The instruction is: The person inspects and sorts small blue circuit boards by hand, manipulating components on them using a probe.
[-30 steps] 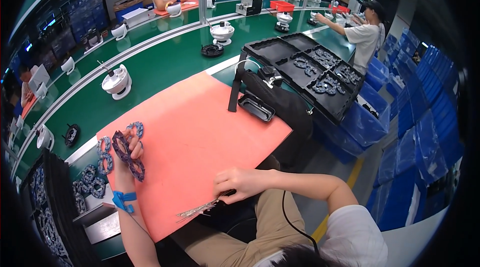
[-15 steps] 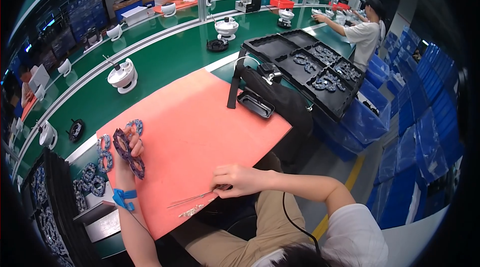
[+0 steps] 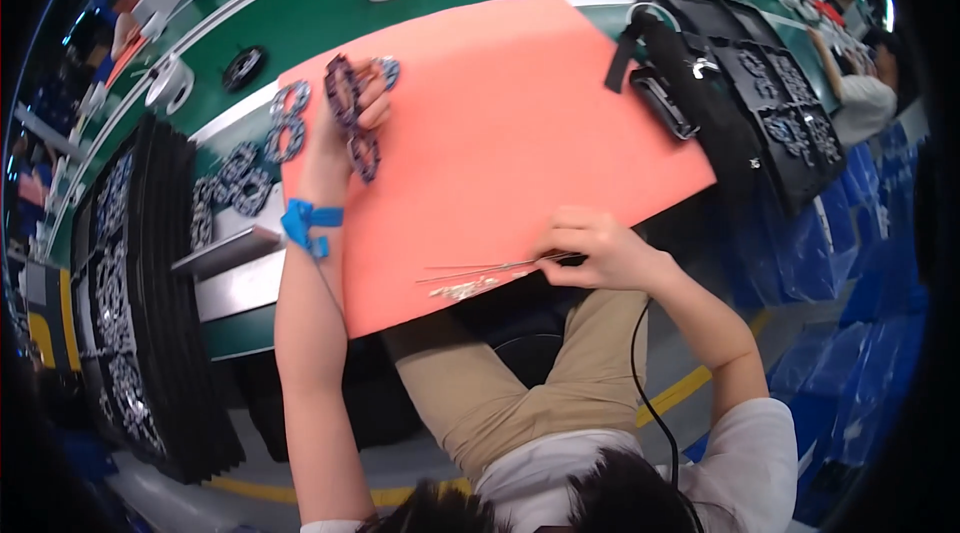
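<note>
Open-centred orange mat (image 3: 480,143), right hand (image 3: 592,251) at edge

Over the left part of the orange mat (image 3: 500,133), the left hand (image 3: 372,101) holds a dark purple part (image 3: 346,105) with rings (a bit like an eight), slanting. By the mat's near edge, the right hand (image 3: 590,245) pinches long, thin tweezers (image 3: 508,264), tips apart, pointing to the mat's left. Little pale bits (image 3: 465,288) lie on the mat beside them.
</note>
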`<act>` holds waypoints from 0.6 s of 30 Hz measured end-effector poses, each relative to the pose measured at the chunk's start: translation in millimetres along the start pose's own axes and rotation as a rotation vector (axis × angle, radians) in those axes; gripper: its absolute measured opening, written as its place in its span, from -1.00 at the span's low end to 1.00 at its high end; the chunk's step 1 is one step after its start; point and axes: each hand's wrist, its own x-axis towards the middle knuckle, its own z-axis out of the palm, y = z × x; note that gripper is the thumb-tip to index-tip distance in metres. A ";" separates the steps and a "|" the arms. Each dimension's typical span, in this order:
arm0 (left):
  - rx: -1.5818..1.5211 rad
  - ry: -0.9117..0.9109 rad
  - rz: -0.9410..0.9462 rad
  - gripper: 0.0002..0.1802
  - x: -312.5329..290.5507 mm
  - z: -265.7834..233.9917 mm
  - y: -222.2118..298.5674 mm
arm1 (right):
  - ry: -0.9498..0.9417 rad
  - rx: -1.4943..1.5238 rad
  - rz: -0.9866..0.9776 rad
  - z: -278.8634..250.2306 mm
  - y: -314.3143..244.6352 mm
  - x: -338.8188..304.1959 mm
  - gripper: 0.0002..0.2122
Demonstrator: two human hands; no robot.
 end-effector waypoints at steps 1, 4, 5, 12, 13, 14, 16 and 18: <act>0.001 0.037 0.009 -0.78 -1.3 0.7 -1.8 | -0.011 0.019 -0.005 1.6 0.5 -0.8 -0.91; 0.039 0.116 0.019 -0.80 -8.1 3.9 -0.6 | -0.025 0.013 0.015 6.3 -0.2 0.3 -0.90; 0.056 0.118 0.025 -0.79 -9.9 4.7 -0.7 | -0.015 0.016 -0.005 7.3 -0.9 0.5 -0.90; 0.111 0.150 0.051 -0.80 -12.0 11.4 -3.1 | -0.008 -0.003 -0.019 6.6 -4.3 -3.1 -0.84; 0.114 0.131 0.049 -0.80 -11.2 9.9 -2.3 | -0.012 0.001 -0.020 6.8 -4.3 -2.9 -0.84; 0.117 0.112 0.046 -0.80 -10.9 8.4 -1.6 | -0.007 0.003 -0.029 7.0 -4.1 -2.7 -0.83; 0.114 0.125 0.053 -0.80 -11.5 7.2 -1.6 | -0.006 0.010 -0.039 7.1 -4.4 -1.8 -0.83; 0.111 0.139 0.061 -0.81 -12.3 7.5 -0.4 | -0.010 0.014 -0.049 6.7 -5.5 0.0 -0.85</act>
